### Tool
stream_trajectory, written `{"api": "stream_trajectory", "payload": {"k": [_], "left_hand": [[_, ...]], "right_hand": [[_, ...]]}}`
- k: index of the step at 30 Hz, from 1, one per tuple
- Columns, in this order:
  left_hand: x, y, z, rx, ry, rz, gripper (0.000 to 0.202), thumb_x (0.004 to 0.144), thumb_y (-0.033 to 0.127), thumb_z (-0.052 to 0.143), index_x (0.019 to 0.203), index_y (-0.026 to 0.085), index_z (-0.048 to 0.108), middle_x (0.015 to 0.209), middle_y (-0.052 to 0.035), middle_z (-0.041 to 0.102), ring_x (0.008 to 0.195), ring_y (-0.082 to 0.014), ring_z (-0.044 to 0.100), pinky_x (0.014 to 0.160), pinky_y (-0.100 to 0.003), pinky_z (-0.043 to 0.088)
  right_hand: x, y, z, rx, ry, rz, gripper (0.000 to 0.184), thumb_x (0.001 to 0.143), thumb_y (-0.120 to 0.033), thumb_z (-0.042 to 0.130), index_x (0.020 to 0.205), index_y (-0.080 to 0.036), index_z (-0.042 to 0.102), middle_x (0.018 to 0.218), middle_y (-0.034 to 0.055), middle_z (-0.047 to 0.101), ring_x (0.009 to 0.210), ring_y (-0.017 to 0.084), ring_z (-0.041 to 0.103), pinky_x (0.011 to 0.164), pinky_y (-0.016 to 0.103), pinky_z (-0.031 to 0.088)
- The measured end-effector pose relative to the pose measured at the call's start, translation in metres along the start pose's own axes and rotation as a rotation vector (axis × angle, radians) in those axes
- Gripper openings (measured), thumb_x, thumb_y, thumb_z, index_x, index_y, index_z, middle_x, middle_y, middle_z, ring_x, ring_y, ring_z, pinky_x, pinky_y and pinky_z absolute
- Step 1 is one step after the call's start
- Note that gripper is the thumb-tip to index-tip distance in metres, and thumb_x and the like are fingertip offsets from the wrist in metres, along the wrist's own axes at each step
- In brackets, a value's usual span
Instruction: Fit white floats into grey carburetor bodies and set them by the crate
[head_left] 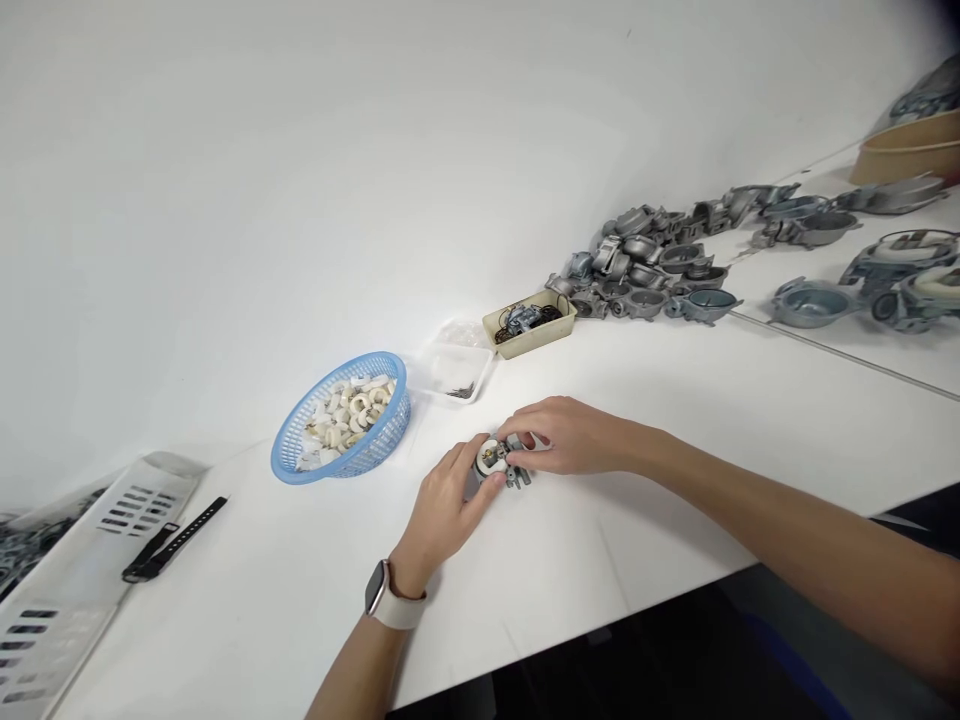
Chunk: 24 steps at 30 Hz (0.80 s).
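A small grey metal housing [516,474] with a white ring-shaped insert [489,457] lies on the white table in front of me. My left hand [448,500] grips its left side, with the thumb on the near rim and the fingers on the far edge. From the right, my right hand [559,435] reaches over the housing, thumb and fingertips brought together at the insert's right side. Whatever is between those fingertips is too small or hidden to name. A brass-coloured spot shows in the middle of the insert.
Left of my hands sits a blue basket [409,415] of white ring parts. Behind are a white tray [480,385] with small pins and a cream box [536,343] of dark wiry parts. Metal housings [645,265] pile up at right. A black-strapped watch [172,540] lies near a white crate [112,560].
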<state>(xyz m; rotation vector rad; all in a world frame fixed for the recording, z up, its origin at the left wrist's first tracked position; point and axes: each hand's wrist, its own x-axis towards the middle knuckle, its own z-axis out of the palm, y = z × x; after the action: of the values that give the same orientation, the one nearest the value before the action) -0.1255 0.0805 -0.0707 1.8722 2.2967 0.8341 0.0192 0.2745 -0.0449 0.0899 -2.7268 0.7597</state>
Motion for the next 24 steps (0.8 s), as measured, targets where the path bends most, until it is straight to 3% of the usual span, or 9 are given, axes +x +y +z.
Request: {"api": "stream_trajectory", "payload": {"k": [12,24], "left_hand": [[-0.0003,0.0003,0.0004,0.005,0.009,0.004,0.047,0.101,0.047,0.048,0.143,0.026,0.045,0.127,-0.0091,0.063,0.112,-0.0248,0.061,0.093,-0.039,0.05],[0.0005,-0.003,0.002,0.006,0.019,0.006,0.048,0.1,0.047,0.049,0.144,0.026,0.046,0.132,-0.0094,0.062,0.118,-0.0254,0.06,0.099,-0.04,0.048]], "right_hand": [[0.0017,0.0007,0.0045,-0.007,0.065,-0.02,0.021,0.09,-0.034,0.056,0.098,-0.023,0.072,0.076,-0.001,0.063,0.066,0.013,0.052,0.064,0.026,0.033],[0.0018,-0.0009,0.0049,-0.02,0.073,-0.019,0.021,0.09,-0.033,0.056,0.098,-0.022,0.072,0.075,-0.0014,0.064,0.065,0.013,0.052,0.064,0.026,0.034]]}}
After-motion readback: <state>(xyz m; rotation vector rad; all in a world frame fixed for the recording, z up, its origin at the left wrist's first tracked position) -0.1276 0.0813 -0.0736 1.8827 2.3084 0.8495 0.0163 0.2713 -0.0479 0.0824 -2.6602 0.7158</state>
